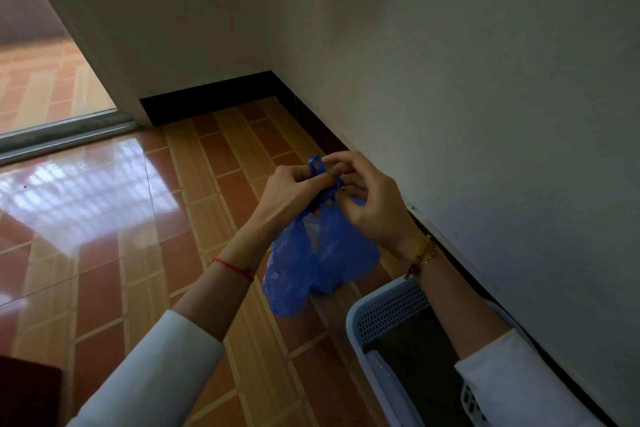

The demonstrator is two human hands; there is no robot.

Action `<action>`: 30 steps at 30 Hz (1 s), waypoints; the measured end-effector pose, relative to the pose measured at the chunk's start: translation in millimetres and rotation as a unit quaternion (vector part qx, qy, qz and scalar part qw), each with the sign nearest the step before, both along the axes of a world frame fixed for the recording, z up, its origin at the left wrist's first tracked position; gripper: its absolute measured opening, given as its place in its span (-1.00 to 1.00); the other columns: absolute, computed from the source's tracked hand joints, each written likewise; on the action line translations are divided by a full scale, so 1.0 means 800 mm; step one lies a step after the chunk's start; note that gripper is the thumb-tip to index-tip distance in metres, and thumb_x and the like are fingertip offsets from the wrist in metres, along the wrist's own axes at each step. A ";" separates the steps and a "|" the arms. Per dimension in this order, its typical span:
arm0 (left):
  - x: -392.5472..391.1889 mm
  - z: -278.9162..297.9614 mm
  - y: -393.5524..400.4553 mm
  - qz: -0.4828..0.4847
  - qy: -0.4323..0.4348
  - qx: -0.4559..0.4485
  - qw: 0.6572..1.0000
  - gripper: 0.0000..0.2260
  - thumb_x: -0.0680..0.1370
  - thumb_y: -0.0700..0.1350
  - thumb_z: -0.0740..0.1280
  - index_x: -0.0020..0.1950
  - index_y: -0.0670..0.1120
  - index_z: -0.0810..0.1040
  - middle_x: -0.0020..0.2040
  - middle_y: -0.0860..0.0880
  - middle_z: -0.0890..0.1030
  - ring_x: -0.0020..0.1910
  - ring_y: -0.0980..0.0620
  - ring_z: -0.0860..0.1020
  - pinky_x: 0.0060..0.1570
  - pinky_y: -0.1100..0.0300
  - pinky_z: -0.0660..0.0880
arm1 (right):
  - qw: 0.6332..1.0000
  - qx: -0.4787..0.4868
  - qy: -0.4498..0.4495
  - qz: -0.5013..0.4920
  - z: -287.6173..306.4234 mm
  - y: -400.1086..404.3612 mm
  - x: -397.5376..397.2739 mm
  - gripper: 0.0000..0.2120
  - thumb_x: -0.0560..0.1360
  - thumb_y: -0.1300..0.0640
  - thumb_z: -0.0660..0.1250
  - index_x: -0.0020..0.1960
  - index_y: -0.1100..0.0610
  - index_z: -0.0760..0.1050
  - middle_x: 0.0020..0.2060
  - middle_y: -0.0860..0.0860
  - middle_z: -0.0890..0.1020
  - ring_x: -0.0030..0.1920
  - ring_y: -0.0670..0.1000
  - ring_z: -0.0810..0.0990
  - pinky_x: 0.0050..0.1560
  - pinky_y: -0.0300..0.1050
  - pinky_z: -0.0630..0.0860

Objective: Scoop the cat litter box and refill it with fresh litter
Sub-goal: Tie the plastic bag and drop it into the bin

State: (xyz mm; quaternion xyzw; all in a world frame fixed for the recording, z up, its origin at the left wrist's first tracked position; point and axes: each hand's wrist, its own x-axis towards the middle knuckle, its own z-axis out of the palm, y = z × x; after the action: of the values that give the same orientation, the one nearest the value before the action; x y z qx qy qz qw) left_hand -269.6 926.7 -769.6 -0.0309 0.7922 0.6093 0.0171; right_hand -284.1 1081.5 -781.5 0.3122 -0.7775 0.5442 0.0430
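Observation:
A blue plastic bag point(322, 260) hangs in the air between my hands, bulging at the bottom. My left hand point(294, 191) pinches one handle loop at the bag's top. My right hand point(367, 198) grips the other handle, fingers curled close against the left hand's. Below my right forearm, a pale perforated litter box point(384, 308) sits on the floor against the wall, with dark grey litter point(415, 350) inside; my right arm hides part of it.
Glossy orange-brown tiled floor point(138, 253) stretches left. White walls with black skirting point(207, 104) meet in a corner ahead. A sliding glass door point(45, 80) is at the upper left. A dark red object point(27, 388) sits at the lower left edge.

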 end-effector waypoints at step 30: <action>0.006 -0.044 -0.044 -0.047 0.396 -0.508 0.763 -0.81 0.57 -0.01 0.25 0.09 0.03 0.62 -0.07 0.07 0.64 0.05 0.00 0.45 0.17 0.05 0.27 | 0.986 0.052 -0.142 -0.075 -0.027 -0.022 -0.042 -0.71 0.45 0.41 0.19 0.05 0.08 0.41 0.13 0.06 0.45 0.06 -0.07 0.48 0.07 -0.32 0.41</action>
State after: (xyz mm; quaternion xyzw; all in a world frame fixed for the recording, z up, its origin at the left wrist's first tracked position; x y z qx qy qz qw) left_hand -264.6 891.5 -804.4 0.2463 0.9226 0.0738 -0.2876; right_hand -317.6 1064.0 -803.2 0.1743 -0.8241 0.5371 -0.0440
